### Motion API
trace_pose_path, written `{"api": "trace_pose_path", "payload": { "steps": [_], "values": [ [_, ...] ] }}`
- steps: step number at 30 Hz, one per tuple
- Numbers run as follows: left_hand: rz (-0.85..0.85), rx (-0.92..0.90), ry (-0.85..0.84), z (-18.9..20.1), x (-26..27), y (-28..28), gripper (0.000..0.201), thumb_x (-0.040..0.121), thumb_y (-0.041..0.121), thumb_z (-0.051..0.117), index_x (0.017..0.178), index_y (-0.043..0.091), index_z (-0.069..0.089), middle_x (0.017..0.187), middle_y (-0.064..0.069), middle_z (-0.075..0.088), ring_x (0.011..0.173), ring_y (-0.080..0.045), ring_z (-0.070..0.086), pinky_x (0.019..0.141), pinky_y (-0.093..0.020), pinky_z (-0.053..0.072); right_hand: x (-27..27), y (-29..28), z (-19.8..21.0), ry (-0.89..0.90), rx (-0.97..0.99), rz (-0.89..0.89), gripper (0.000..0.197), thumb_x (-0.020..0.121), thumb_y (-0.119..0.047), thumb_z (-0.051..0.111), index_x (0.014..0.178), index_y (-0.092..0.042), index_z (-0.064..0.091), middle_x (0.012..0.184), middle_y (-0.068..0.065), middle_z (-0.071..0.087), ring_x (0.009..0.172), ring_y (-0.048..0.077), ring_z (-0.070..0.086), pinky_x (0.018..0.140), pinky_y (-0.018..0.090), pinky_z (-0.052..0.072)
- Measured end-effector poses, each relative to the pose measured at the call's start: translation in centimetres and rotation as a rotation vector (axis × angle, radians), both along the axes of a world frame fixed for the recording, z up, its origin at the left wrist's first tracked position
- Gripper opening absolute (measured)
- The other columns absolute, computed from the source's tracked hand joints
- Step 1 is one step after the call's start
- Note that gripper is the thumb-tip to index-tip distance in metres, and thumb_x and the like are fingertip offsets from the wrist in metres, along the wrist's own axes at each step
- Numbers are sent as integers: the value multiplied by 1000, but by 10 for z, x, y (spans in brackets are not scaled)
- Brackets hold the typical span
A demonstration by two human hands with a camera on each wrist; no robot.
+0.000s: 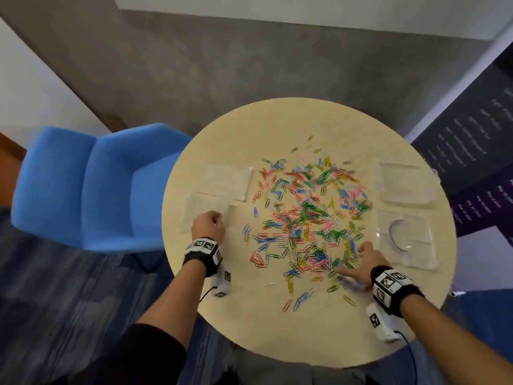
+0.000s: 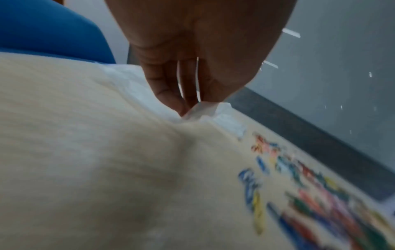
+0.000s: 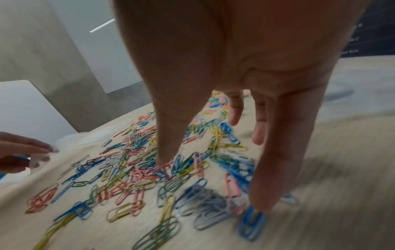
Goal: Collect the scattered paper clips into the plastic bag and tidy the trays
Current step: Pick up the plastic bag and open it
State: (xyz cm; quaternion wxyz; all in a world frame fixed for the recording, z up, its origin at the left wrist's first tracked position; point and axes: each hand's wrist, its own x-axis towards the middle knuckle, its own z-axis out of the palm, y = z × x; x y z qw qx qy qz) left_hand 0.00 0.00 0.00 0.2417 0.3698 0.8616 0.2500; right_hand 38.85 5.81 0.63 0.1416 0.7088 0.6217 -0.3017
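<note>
A loose heap of coloured wire paper clips [image 1: 308, 215], red, blue, green, yellow, pink and white, lay spread over the middle of the head frame, with a few strays toward the lower centre. At centre left of that frame lay a flat clear plastic bag [image 1: 204, 211], and just above it a second clear plastic bag [image 1: 226, 180]; no clips could be seen in either. At centre right sat two shallow clear plastic trays: the upper tray [image 1: 404, 184] looked bare inside, while the lower tray [image 1: 408, 240] held a curved clear piece that I could not identify. All of this rested on a round pale cream table [image 1: 236, 129]. A blue upholstered armchair [image 1: 83, 187] stood at the left of the frame, over grey flooring above and blue striped carpet below, and a dark panel with small white lettering [image 1: 472, 134] ran along the right edge. The left hand [image 1: 208, 225] was at the near corner of the lower bag, and the left wrist view showed its fingers [image 2: 169, 94] drawn together, pinching a raised fold of the plastic. The right hand [image 1: 367, 259] lay at the lower right edge of the heap with fingers spread and straight, its thumb [image 3: 169, 148] and fingertips [image 3: 262, 201] touching the clips, gripping none.
</note>
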Motion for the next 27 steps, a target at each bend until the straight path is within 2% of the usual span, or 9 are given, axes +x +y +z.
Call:
{"api": "trace_pose_path", "payload": {
  "steps": [3, 6, 10, 14, 17, 19, 21, 24, 27],
  "values": [
    [57, 158, -65, 15, -7, -2, 19, 90, 18, 56, 103, 15, 71, 90, -4, 71, 79, -20, 63, 75, -28, 49, -6, -3, -3, 18, 6, 3, 104, 51, -69, 80, 129, -15, 37, 125, 12, 53, 107, 30, 58, 85, 37, 53],
    [-30, 257, -85, 33, 0, -6, 15, 89, 16, 59, 98, 18, 71, 84, 2, 69, 79, -16, 64, 77, -27, 51, -13, -3, -4, 15, 6, 12, 103, 53, -64, 82, 132, -15, 36, 125, 13, 51, 111, 32, 56, 89, 39, 51],
    [-392, 309, 31, 38, 36, -14, 14, 86, 13, 65, 95, 19, 74, 85, 5, 68, 72, -8, 60, 72, -21, 51, -24, 5, 5, 11, 80, 26, 69, 77, -63, 64, 125, -17, 44, 123, 11, 52, 104, 29, 59, 84, 38, 51],
    [-665, 316, 78, 16, 85, -28, 15, 89, 16, 64, 97, 20, 75, 87, 5, 64, 78, -12, 59, 73, -28, 51, -47, 9, 20, 370, 45, 2, 57, 90, -64, 41, 116, -18, 60, 107, 6, 65, 90, 21, 63, 84, 39, 54],
    [-837, 377, 99, 2, 114, -31, 13, 87, 14, 66, 95, 18, 76, 85, 1, 66, 79, -18, 61, 70, -29, 51, -64, 0, 27, 628, -186, -146, 57, 92, -58, 46, 132, -17, 55, 112, 5, 66, 95, 26, 67, 83, 38, 55],
    [-953, 420, 110, -4, 126, -31, 12, 87, 17, 66, 92, 17, 76, 84, -1, 66, 76, -20, 62, 67, -28, 53, -66, -2, 20, 577, -154, -63, 45, 91, -46, 57, 123, -15, 64, 120, 6, 66, 99, 23, 65, 89, 35, 53],
    [-1005, 384, 97, -5, 129, -33, 15, 90, 26, 62, 93, 20, 76, 86, 2, 66, 77, -18, 62, 67, -32, 54, -64, -3, 12, 573, -104, -53, 33, 86, -26, 68, 115, -10, 69, 115, 9, 70, 88, 16, 65, 77, 24, 54],
    [-831, 254, -73, 4, 124, -30, 24, 90, 41, 57, 104, 27, 71, 82, 6, 66, 73, -10, 61, 71, -35, 54, -57, -5, 6, 681, -77, -134, 39, 82, -9, 71, 120, -7, 65, 109, 11, 71, 83, 13, 67, 67, 14, 52],
    [-200, 95, -518, 25, 116, -12, 47, 88, 58, 52, 108, 17, 63, 69, -6, 69, 59, -21, 65, 61, -41, 58, -55, -8, 5, 765, -17, -152, 42, 79, -10, 76, 120, -10, 65, 104, 5, 71, 96, 18, 67, 81, 25, 56]
  ]
}}
